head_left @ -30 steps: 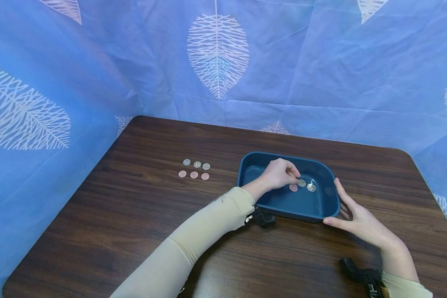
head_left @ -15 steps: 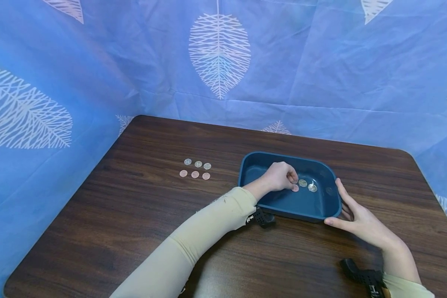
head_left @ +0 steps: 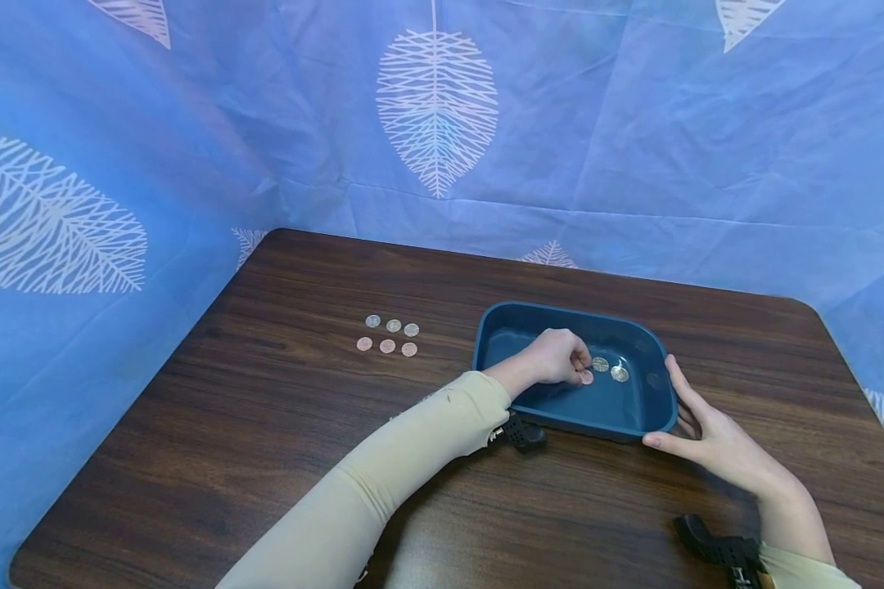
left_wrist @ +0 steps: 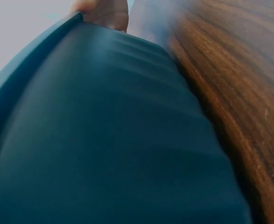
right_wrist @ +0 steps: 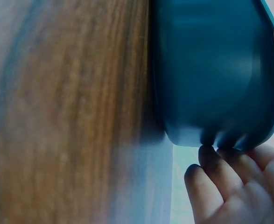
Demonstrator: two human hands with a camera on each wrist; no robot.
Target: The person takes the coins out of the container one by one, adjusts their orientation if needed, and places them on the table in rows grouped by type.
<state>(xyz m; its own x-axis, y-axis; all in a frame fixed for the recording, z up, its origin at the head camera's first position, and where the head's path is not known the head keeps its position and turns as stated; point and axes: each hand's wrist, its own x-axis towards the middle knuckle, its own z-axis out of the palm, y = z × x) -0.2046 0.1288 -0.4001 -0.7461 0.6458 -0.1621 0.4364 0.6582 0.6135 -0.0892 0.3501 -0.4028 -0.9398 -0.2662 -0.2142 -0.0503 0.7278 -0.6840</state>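
**Your left hand [head_left: 557, 357] is down inside the blue tray [head_left: 567, 309]**

Inside the tray, right of its middle, you have two pale coins [head_left: 620, 374] and one reddish coin [head_left: 587, 378], the one your left fingertips meet. The fingers of that hand are bent; I cannot tell whether they pinch the coin or merely touch it, and whatever lies beneath the hand is hidden. On the wooden table [head_left: 214, 458], left of the tray and well apart from it, six more lie flat in two rows: three silver coins [head_left: 394, 325] farther off, three copper coins [head_left: 387, 347] nearer you. That makes nine showing.

Your right hand [head_left: 714, 435] is spread at the tray's near right corner, thumb on the near side, fingers against the right end. Your right wrist view shows four fingers there, with the thumb cut off by the frame; your left wrist view is mostly the tray's outer wall, blurred, and neither shows any coins.

Your two sleeves, left sleeve [head_left: 383, 474] and right sleeve [head_left: 806, 570], run out of frame nearer you than the tray. On the blue cloth [head_left: 633, 123] beyond it, most of the white leaf prints [head_left: 436, 110] are cut off.
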